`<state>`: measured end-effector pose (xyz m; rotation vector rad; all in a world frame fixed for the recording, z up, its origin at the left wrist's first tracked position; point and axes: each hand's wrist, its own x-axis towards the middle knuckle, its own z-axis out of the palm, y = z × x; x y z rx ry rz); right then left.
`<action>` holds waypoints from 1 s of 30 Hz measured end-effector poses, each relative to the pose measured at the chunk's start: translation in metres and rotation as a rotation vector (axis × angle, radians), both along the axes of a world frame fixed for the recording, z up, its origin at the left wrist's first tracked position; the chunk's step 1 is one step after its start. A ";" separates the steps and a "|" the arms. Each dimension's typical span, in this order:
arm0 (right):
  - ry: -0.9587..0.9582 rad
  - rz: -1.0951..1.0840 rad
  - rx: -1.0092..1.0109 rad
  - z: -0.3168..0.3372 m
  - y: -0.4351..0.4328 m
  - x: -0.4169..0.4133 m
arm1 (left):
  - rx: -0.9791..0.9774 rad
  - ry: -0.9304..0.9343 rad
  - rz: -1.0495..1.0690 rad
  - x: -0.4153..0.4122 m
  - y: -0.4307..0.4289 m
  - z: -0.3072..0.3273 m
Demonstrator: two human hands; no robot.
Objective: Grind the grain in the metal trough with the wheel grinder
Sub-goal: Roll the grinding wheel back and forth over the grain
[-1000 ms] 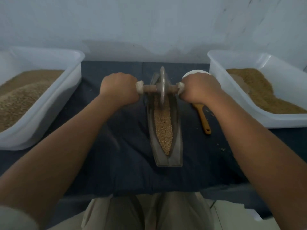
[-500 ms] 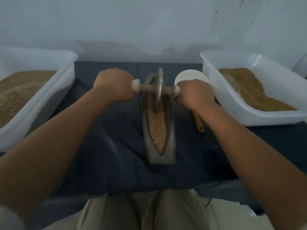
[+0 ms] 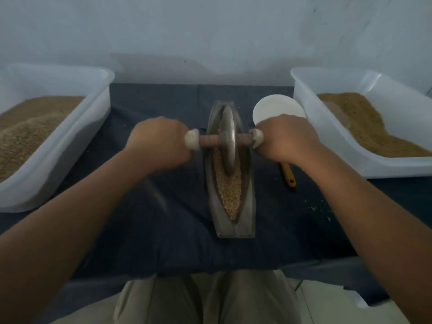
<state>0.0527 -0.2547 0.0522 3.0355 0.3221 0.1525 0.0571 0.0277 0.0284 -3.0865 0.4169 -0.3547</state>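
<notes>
I am gripping the axle (image 3: 210, 139) with left hand (image 3: 159, 141) and right hand (image 3: 286, 139), centering the wheel (image 3: 228, 139) between them over the grain (image 3: 229, 192), pressing evenly.

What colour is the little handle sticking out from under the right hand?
Orange-yellow. The handle shows best in the head view, the only one here.

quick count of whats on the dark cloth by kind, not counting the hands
white plastic tubs of grain: 2
long metal trough: 1
metal wheel grinder with wooden axle: 1
round white bowl: 1
yellow wooden handle, top hidden by a hand: 1
total: 6
</notes>
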 end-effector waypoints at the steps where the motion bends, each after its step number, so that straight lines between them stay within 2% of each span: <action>1: -0.050 -0.033 0.016 0.001 0.003 0.014 | 0.004 0.010 0.036 0.017 -0.007 0.007; 3: -0.141 -0.050 0.017 0.003 0.008 0.030 | -0.011 0.028 0.066 0.040 -0.016 0.015; 5: -0.135 -0.037 0.003 0.008 0.011 0.026 | -0.011 0.090 0.065 0.039 -0.017 0.016; 7: 0.023 0.005 0.008 0.014 0.004 0.005 | -0.025 0.162 0.014 0.017 -0.003 0.011; 9: 0.175 0.074 0.008 0.012 -0.008 -0.031 | -0.007 0.089 -0.126 -0.020 0.014 0.003; 10: 0.187 0.098 0.016 0.009 -0.013 -0.048 | 0.004 0.018 -0.193 -0.037 0.021 -0.001; 12: 0.151 0.103 0.038 0.003 -0.017 -0.057 | 0.013 -0.091 -0.244 -0.046 0.027 -0.005; 13: 0.131 0.089 0.030 0.000 -0.016 -0.048 | 0.033 -0.089 -0.219 -0.039 0.024 -0.003; 17: -0.033 -0.046 0.071 -0.004 0.000 0.018 | 0.027 0.047 0.003 0.024 -0.012 0.025; 21: 0.026 -0.057 0.112 -0.013 -0.010 0.017 | 0.061 0.143 -0.069 0.037 -0.010 0.036; 22: 0.045 -0.030 0.114 -0.016 -0.018 0.000 | 0.070 0.126 -0.111 0.026 -0.003 0.031; 26: -0.062 0.054 0.155 -0.022 -0.036 -0.059 | 0.151 -0.204 -0.259 -0.010 0.017 -0.001; 27: -0.082 0.055 0.142 -0.023 -0.037 -0.054 | 0.144 -0.205 -0.237 -0.006 0.017 -0.004; 30: -0.101 -0.001 0.045 -0.021 -0.024 -0.004 | 0.067 -0.046 -0.054 0.025 0.002 0.004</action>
